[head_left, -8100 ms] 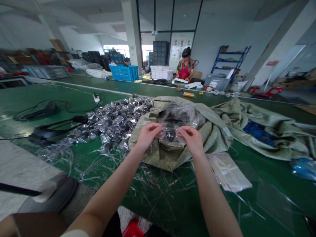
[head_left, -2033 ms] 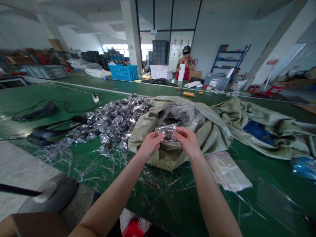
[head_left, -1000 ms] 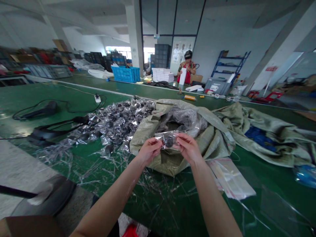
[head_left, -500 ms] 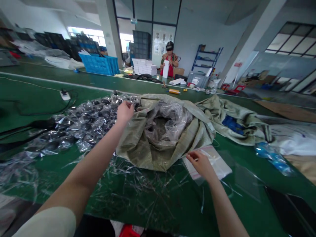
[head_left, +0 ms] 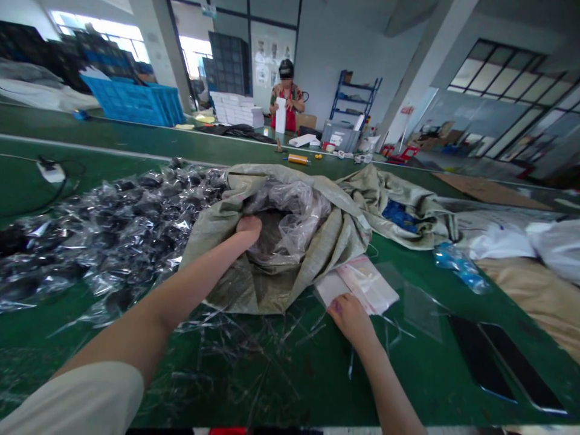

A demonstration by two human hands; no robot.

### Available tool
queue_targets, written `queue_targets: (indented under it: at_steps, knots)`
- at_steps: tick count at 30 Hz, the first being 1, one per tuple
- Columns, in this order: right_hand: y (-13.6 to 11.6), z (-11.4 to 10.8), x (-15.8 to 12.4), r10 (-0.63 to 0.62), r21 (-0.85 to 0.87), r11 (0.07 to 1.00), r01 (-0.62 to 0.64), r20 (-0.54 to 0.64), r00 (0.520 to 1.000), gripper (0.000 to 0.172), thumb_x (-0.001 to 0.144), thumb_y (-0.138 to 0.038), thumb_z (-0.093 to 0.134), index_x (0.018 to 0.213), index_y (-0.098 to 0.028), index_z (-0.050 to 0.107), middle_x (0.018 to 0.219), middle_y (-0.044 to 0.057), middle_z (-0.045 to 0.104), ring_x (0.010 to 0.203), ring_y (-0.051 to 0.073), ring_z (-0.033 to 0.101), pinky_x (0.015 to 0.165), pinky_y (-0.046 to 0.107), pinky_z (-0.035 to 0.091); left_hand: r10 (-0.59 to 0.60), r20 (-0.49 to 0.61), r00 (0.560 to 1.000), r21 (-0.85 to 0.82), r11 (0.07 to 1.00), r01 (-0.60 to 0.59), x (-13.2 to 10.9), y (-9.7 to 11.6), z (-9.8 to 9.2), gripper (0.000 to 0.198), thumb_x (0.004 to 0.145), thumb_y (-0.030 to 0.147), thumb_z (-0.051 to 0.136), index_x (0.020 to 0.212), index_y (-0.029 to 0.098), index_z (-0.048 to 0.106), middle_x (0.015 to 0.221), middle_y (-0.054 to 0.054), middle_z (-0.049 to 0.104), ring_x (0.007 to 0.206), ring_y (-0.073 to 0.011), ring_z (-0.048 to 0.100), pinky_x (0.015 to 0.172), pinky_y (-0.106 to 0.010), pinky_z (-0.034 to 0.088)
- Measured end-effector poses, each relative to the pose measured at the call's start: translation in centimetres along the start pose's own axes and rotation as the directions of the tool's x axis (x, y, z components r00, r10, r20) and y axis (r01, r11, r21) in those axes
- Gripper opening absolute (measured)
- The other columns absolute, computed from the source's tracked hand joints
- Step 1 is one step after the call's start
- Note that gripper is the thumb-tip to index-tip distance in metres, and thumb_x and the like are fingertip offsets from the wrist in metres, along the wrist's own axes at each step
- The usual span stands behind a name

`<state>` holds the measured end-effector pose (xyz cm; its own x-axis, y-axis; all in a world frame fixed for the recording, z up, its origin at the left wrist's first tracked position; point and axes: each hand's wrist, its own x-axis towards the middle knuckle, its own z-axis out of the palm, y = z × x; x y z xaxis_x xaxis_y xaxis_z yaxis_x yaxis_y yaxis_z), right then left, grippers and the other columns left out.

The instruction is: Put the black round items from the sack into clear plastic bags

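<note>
My left hand [head_left: 249, 227] reaches into the mouth of a grey-green woven sack [head_left: 267, 296] lined with crumpled transparent plastic [head_left: 302, 211]. Its fingers are hidden inside. My right hand [head_left: 348, 315] rests at the near edge of a stack of flat plastic bags [head_left: 369, 284], fingers curled together. Whether a bag edge or something small is in them does not show. Left of the sack lies a wide heap of dark rounded items wrapped in transparent film [head_left: 131, 223]. Loose plastic strips [head_left: 254, 344] lie in front of the sack.
A second sack [head_left: 408, 232] holding something blue sits at right, near blue-tinted wrapped items [head_left: 460, 266]. Two dark phone-like slabs [head_left: 521, 365] lie at the near right. Across the green table [head_left: 308, 386], a co-worker [head_left: 287, 99] holds a white box; a blue crate [head_left: 136, 103] stands left.
My left hand has moved from the heap's edge down into the sack's mouth. My right hand has come slightly nearer me along the bags, its fingers more curled. The whole view has shifted.
</note>
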<state>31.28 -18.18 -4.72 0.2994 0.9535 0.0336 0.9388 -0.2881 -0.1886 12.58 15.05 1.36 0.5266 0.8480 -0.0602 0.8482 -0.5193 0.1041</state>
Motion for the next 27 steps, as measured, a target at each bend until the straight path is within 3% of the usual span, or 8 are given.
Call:
queue_targets:
  at_steps: [3,9,12,17,23,27]
  knots:
    - [0.0,-0.1,-0.1,-0.027,-0.008,1.000,0.027,0.011,1.000,0.020,0.087,-0.033,0.059,0.087,-0.014,0.068,0.094,0.011,0.065,0.092,0.023,0.060,0.083,0.032,0.044,-0.040,-0.015,0.999,0.068,0.997,0.041,-0.8,-1.4,0.9,0.035,0.086,0.022,0.050,0.109,0.001,0.066,0.108,-0.031,0.065,0.105,-0.0375,0.063,0.087,-0.047,0.049]
    - [-0.5,0.0,0.0,-0.061,-0.141,0.988,0.062,0.014,0.998,0.025,0.091,-0.014,0.042,0.084,-0.012,0.067,0.086,0.013,0.067,0.085,0.024,0.063,0.078,0.033,0.043,0.036,-0.042,0.998,0.096,0.995,-0.032,-1.7,-1.7,2.8,0.039,0.087,0.032,0.048,0.120,0.016,0.064,0.124,-0.019,0.061,0.108,-0.0320,0.062,0.091,-0.039,0.047]
    - [-0.5,0.1,0.1,-0.012,-0.139,0.990,0.018,0.044,0.999,0.024,0.091,-0.010,0.042,0.082,-0.013,0.064,0.082,0.012,0.068,0.083,0.024,0.065,0.073,0.031,0.043,-0.010,-0.059,0.998,0.105,0.994,0.017,-1.3,-1.9,3.6,0.042,0.086,0.031,0.049,0.120,0.009,0.063,0.127,-0.025,0.056,0.107,-0.0353,0.061,0.090,-0.041,0.046]
    - [-0.2,-0.2,0.1,0.125,-0.011,0.992,-0.125,0.026,0.992,0.013,0.091,-0.016,0.049,0.086,-0.015,0.062,0.081,0.009,0.070,0.078,0.021,0.067,0.067,0.028,0.042,-0.086,-0.065,0.994,0.113,0.989,0.093,-0.2,-3.4,3.7,0.045,0.083,0.023,0.053,0.121,-0.001,0.058,0.127,-0.032,0.051,0.111,-0.0377,0.057,0.090,-0.040,0.045]
    - [0.5,-0.6,-0.8,0.236,0.213,0.954,-0.209,-0.109,0.966,0.015,0.091,-0.028,0.053,0.080,-0.019,0.060,0.080,0.008,0.072,0.076,0.023,0.068,0.067,0.030,0.045,0.016,0.034,0.999,0.101,0.995,-0.019,1.8,-4.8,1.9,0.049,0.079,0.036,0.062,0.121,0.013,0.060,0.119,-0.019,0.064,0.103,-0.0277,0.062,0.083,-0.029,0.046]
    - [1.2,-0.5,-1.7,0.302,0.362,0.912,-0.192,-0.280,0.911,0.021,0.092,-0.035,0.049,0.082,-0.019,0.059,0.080,0.008,0.072,0.074,0.023,0.069,0.066,0.030,0.048,0.056,0.084,0.995,0.133,0.989,-0.067,2.3,-4.8,1.8,0.041,0.078,0.034,0.062,0.114,0.016,0.065,0.116,-0.018,0.067,0.101,-0.0275,0.063,0.081,-0.028,0.046]
